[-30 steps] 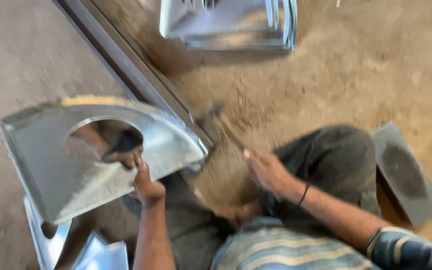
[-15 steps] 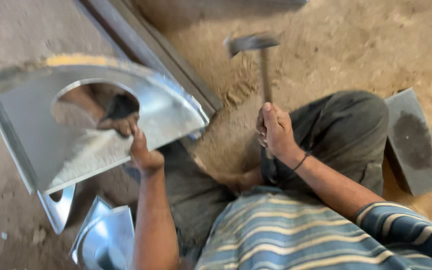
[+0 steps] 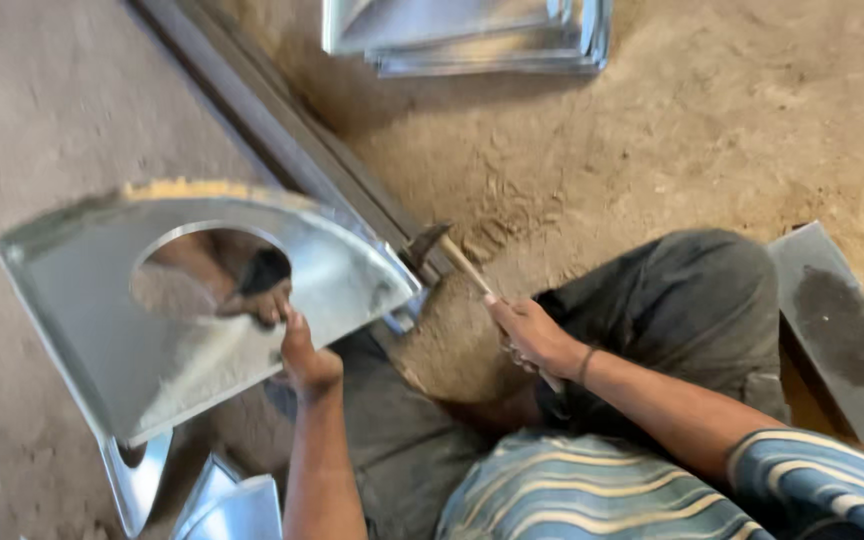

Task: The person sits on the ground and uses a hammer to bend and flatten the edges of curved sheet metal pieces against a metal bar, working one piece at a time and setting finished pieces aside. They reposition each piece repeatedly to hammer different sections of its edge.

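- While the person sits on the sandy floor (image 3: 672, 150), the left hand (image 3: 304, 352) is closed around the lower edge of a shiny sheet-metal panel (image 3: 82, 300), holding it up at a tilt.
- The panel is flat on its left and lower sides and curved along its top right, with a round hole (image 3: 207, 275) cut through it; the thumb and fingers pinch the metal just below that hole.
- The panel's right tip touches a long dark metal rail (image 3: 282, 130), which runs diagonally across the floor behind the panel.
- The right hand (image 3: 530, 335), to the right of the panel, is wrapped tightly around the wooden handle of a hammer (image 3: 452, 255).
- The hammer's dark head sits against the rail, just beside the panel's right tip.
- A dark band circles the right wrist, and a striped sleeve (image 3: 812, 480) covers the arm farther right of the panel.
- The person's bent knee in grey trousers (image 3: 692, 300) lies to the right of the hammer hand.
- A grey rectangular block (image 3: 842, 330) with a dark stain rests on the floor well to the right of the panel, beyond the knee.
- A stack of shiny metal sheets (image 3: 462, 35) lies far above and right of the panel, past the rail.
- More cut metal pieces (image 3: 222, 500) lie just below the panel, partly hidden by it and by the left forearm.
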